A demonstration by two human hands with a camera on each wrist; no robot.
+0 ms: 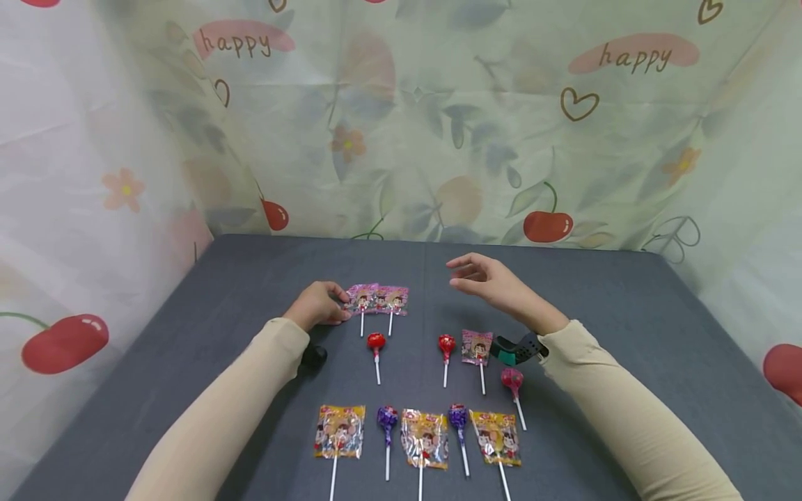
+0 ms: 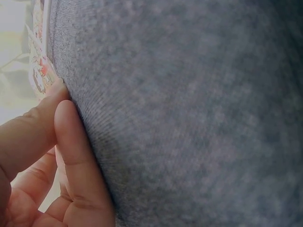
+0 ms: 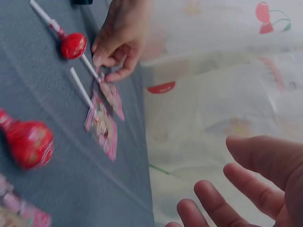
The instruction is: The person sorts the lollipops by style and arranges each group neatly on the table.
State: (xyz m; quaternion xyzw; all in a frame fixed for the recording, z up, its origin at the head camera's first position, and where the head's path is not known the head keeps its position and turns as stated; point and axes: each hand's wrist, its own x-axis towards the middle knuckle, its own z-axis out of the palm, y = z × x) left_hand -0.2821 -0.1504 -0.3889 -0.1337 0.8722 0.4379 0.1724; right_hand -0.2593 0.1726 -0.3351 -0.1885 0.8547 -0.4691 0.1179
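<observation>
At the far left of the layout, my left hand (image 1: 318, 304) pinches the edge of a pink-wrapped flat lollipop (image 1: 361, 299) between thumb and fingers. In the left wrist view, the fingertips (image 2: 66, 111) meet beside its wrapper. A second pink-wrapped lollipop (image 1: 395, 300) lies right against it, their wrappers overlapping in the head view. My right hand (image 1: 485, 277) hovers above the table to the right, holding nothing, its fingers apart and slightly bent in the right wrist view. Below the pink pair lies a red round lollipop (image 1: 376, 341).
Another red lollipop (image 1: 447, 343), a third pink packet (image 1: 477, 346) and a dark pink round lollipop (image 1: 512, 379) lie near the right wrist. In front are yellow-wrapped lollipops (image 1: 340, 433) alternating with purple ones (image 1: 388, 417). A printed curtain (image 1: 413, 139) stands behind the grey table (image 1: 250, 268).
</observation>
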